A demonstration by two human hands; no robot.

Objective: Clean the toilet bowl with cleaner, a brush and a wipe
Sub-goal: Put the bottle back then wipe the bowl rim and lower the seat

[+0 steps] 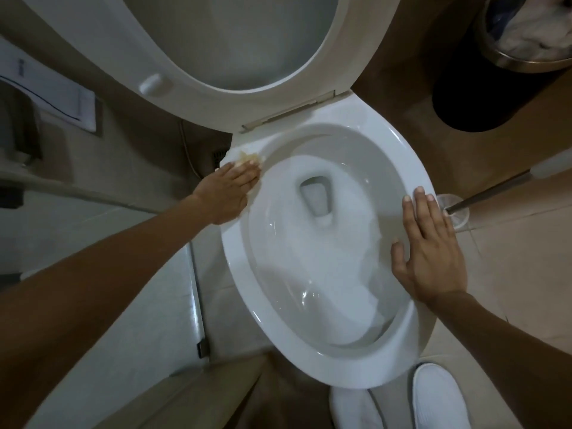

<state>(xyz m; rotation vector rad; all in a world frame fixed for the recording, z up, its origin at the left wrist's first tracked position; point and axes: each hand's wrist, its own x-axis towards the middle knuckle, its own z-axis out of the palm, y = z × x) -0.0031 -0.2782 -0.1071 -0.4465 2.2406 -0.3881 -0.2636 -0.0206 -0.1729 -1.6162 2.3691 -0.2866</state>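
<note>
The toilet bowl stands open, its seat and lid raised at the far end, and foamy white cleaner covers much of the bowl's inside around the drain. The left hand lies flat on the far-left part of the bowl's rim, its fingers straight and pressed together on a yellowish wipe, which shows just past the fingertips on that rim. The right hand rests palm down on the right side of the rim, fingers straight and close together with the thumb spread toward the bowl's inside; it holds nothing. The brush stands in its clear holder on the floor just right of the bowl, beside the right hand's fingertips. A bin with a liner stands farther right of the bowl's hinge end. Two white shoes show at the bowl's near end.
</note>
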